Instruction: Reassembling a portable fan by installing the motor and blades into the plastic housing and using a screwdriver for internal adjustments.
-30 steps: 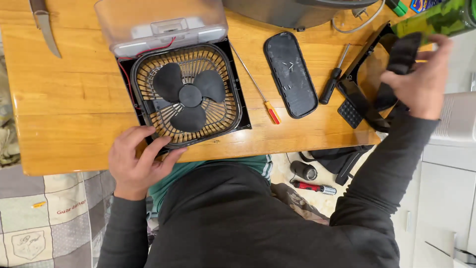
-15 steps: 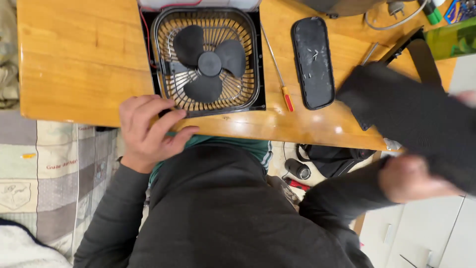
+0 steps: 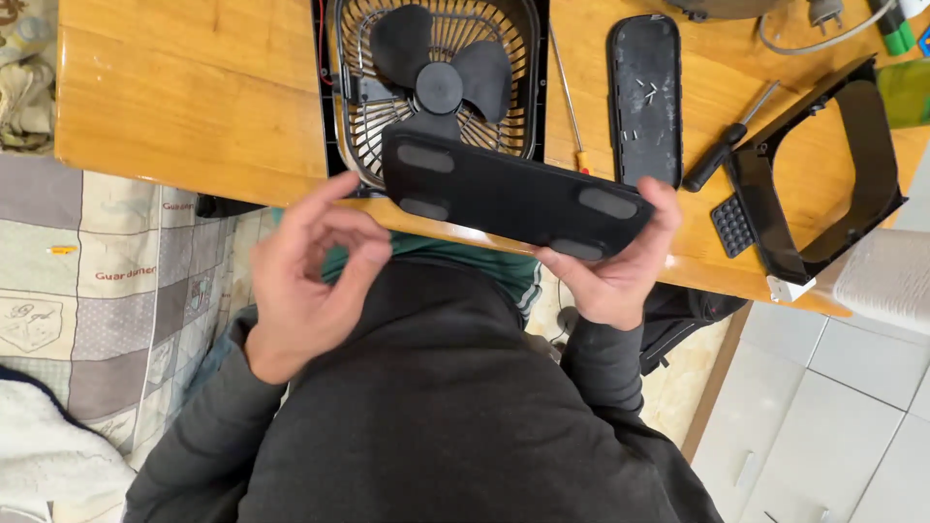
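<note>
A black oblong base plate (image 3: 513, 194) with grey pads is held above the worktop (image 3: 194, 97) edge, clamped by the right hand (image 3: 610, 261). The left hand (image 3: 310, 281) is apart from it, fingers loosely curled and empty. Behind it lies the opened fan (image 3: 436, 77); a second black plate (image 3: 645, 97) and screwdrivers lie alongside.

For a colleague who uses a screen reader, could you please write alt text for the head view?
The right hand holds a long black panel with four grey pads above the wooden table's edge, while the open left hand hovers just beside it. Behind lie a small fan, a screwdriver and a black frame.
</note>
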